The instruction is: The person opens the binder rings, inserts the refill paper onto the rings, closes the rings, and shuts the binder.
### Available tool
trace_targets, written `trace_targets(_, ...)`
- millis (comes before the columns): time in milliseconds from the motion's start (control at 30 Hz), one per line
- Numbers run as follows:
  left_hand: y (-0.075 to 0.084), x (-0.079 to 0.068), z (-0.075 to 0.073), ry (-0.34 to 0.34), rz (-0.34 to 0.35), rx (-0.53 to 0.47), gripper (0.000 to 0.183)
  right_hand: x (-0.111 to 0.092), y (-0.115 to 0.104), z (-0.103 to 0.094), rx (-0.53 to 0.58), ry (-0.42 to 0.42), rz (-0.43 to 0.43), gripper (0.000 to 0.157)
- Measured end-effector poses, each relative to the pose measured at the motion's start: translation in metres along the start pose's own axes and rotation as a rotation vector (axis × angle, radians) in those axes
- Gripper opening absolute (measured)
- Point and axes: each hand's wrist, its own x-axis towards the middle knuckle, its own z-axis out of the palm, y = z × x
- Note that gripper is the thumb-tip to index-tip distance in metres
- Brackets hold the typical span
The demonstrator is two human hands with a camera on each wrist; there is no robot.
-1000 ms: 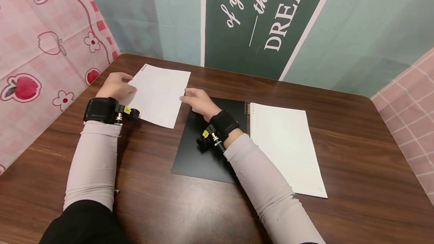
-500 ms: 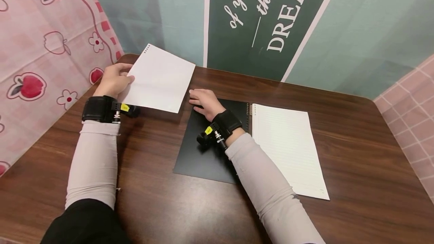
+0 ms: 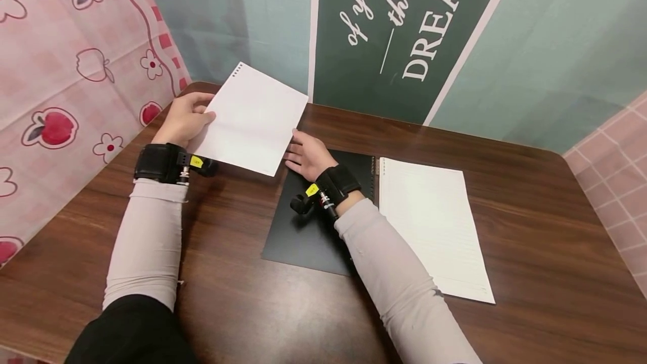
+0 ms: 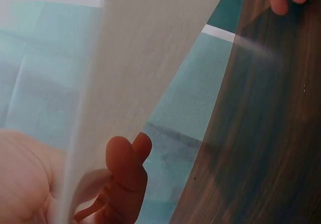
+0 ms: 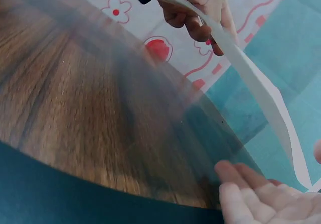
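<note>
1. Since a second ago the white sheets [image 3: 255, 119] have come up off the table [image 3: 227, 251]; they lay flat then and hang tilted in the air now. The right hand [image 3: 310, 156] has rolled over, palm facing up more.
2. Closest to me on the tabletop, the black cover [image 3: 303, 240] lies flat, with the lined pages [image 3: 434, 212] to its right and a toothed binding edge [image 3: 374, 181] between them. As I judge it, the lifting is done, but the sheets have not been put down anywhere: they are apart from both cover and pages, and nothing is threaded through their holes.
3. The right hand is over the cover's far left corner, fingers loose and gripping nothing, its thumb just beside the sheets' edge. I can't be sure whether it touches.
4. Farther over, the left hand [image 3: 184, 119] pinches the sheets by their left edge, thumb on top and fingers beneath.
5. The sheets show a plain white face and a short row of dark holes [image 3: 237, 69] at the far left corner; side on, they look several leaves thick and bow gently.
6. Behind hangs a pale backdrop [image 3: 551, 55] with a green lettered panel [image 3: 364, 72].
</note>
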Motion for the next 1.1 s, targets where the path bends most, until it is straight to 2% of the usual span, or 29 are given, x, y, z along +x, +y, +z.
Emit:
trace_targets(167,0.007,-0.002,0.005,0.0,0.032,0.026,0.051,0.0,-0.003,-0.001,0.047,-0.028,0.005,0.047)
trace_targets(333,0.011,-0.003,0.01,0.01,0.059,0.041,0.05,0.0,-0.005,-0.002,0.07,-0.009,-0.015,0.038)
trace_targets(533,0.014,-0.004,0.012,-0.006,0.096,0.053,0.05,-0.002,-0.007,-0.004,0.079,0.019,-0.057,0.045)
trace_targets(667,0.014,-0.004,0.012,-0.039,0.108,0.051,0.05,-0.004,-0.009,-0.009,0.051,0.041,-0.08,0.048)
trace_targets(867,0.014,-0.003,0.014,-0.131,0.072,-0.031,0.046,-0.007,-0.013,-0.019,0.01,0.081,-0.09,0.047)
trace_targets(967,0.013,-0.003,0.016,-0.174,0.061,-0.03,0.044,-0.009,-0.015,-0.024,-0.018,0.084,-0.091,0.049)
trace_targets(1100,0.012,-0.002,0.017,-0.208,0.079,-0.012,0.041,-0.014,-0.018,-0.031,-0.086,0.081,-0.105,0.045)
